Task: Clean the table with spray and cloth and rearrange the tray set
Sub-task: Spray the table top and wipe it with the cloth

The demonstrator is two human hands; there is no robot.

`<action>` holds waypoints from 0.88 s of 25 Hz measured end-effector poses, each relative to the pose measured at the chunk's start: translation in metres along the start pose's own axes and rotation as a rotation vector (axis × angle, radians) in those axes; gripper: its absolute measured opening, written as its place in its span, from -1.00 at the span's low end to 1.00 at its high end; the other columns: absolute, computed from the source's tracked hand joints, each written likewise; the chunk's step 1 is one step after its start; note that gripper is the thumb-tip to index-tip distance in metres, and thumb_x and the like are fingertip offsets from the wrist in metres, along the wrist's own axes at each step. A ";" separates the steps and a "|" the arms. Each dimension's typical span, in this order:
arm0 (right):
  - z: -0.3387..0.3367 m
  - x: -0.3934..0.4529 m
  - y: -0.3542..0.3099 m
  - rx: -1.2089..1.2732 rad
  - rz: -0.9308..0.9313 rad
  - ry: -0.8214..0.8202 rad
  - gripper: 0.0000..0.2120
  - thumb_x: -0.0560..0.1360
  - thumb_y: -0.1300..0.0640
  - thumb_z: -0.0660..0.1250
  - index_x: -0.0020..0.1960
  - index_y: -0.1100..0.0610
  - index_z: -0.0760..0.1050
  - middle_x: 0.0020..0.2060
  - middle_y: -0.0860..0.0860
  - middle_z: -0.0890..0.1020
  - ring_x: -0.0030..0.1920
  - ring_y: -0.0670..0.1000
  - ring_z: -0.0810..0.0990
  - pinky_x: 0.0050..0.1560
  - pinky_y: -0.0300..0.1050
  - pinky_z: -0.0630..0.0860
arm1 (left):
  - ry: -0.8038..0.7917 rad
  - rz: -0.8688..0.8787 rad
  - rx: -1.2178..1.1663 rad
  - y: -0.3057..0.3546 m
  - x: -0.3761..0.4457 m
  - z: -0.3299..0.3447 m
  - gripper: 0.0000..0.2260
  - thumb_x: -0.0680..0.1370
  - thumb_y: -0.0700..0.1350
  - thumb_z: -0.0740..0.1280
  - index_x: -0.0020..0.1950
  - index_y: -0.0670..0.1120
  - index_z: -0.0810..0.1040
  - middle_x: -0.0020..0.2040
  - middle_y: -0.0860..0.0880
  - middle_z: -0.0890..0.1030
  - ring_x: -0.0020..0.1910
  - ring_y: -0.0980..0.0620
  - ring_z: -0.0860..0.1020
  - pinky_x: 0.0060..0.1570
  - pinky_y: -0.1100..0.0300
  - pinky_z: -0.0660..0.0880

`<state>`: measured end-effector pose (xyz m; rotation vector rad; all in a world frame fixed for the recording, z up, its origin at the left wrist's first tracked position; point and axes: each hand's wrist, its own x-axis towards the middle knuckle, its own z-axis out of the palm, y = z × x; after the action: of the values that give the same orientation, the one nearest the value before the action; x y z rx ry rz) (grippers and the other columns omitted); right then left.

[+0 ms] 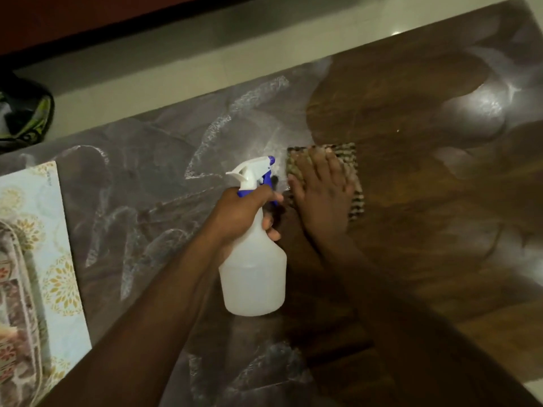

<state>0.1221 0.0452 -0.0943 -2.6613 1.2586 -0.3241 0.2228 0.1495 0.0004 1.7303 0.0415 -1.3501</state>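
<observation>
The left hand [244, 212] grasps the neck of a spray bottle [253, 268], fingers curled round it just below the white and blue trigger head, whose nozzle points away from the person toward the far edge of the table [411, 201]. The bottle is translucent white and held above the table near its middle. The right hand [321, 198] lies flat, fingers straight and together, pressing a cloth [351, 160] onto the table; the cloth is a woven brown and pale check, and only its far and right edges show past the hand. The two hands are just beside each other, the bottle's trigger head close to the cloth's left edge. The table is dark wood. Its left half carries a grey, cloudy film with white streaks and smears; its right half shows bare brown grain with a bright light reflection near the far right corner. At the left edge of the table lies a pale blue mat [55, 245] with gold floral medallions, and on it sits part of a patterned tray [14, 304], cut off by the frame. On the pale floor beyond the table, at far left, lies a dark object with green markings [25, 113]; what it is cannot be told.
</observation>
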 end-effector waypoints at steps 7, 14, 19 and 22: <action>0.002 0.047 0.039 -0.077 -0.186 -0.064 -0.60 0.58 -0.04 0.16 0.40 -0.01 0.31 0.39 0.03 0.40 0.43 0.10 0.29 0.36 0.22 0.18 | -0.018 0.010 -0.010 0.035 0.028 -0.025 -0.89 0.52 -0.22 0.29 -0.19 -0.22 0.48 -0.51 -0.13 0.41 -0.45 -0.11 0.45 -0.49 0.15 0.49; 0.000 0.059 0.029 -0.051 -0.545 -0.132 -0.61 0.60 -0.07 0.05 0.38 -0.02 0.37 0.39 0.03 0.42 0.42 0.07 0.30 0.35 0.18 0.20 | -0.111 0.007 0.018 0.059 0.061 -0.038 -0.74 0.53 -0.17 0.32 0.11 -0.33 0.60 -0.50 -0.13 0.43 -0.50 -0.12 0.49 -0.41 0.11 0.52; 0.019 0.146 -0.041 0.021 -0.020 -0.113 -0.56 0.58 -0.12 0.04 0.41 -0.05 0.32 0.44 -0.01 0.34 0.46 0.05 0.21 0.37 0.17 0.10 | -0.121 0.072 -0.010 0.087 0.085 -0.045 -0.74 0.51 -0.17 0.31 0.07 -0.33 0.62 -0.54 -0.11 0.43 -0.52 -0.12 0.49 -0.42 0.15 0.52; 0.017 0.140 -0.014 0.015 -0.526 -0.237 -0.51 0.55 -0.15 -0.04 0.39 -0.04 0.36 0.41 -0.01 0.38 0.44 0.03 0.26 0.36 0.16 0.13 | -0.108 0.091 0.030 0.091 0.092 -0.046 -0.72 0.49 -0.17 0.32 0.07 -0.34 0.62 -0.53 -0.11 0.45 -0.53 -0.11 0.50 -0.40 0.15 0.52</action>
<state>0.2229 -0.0535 -0.0901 -2.8730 0.4761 -0.0764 0.3422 0.0828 -0.0156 1.6612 -0.1170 -1.3802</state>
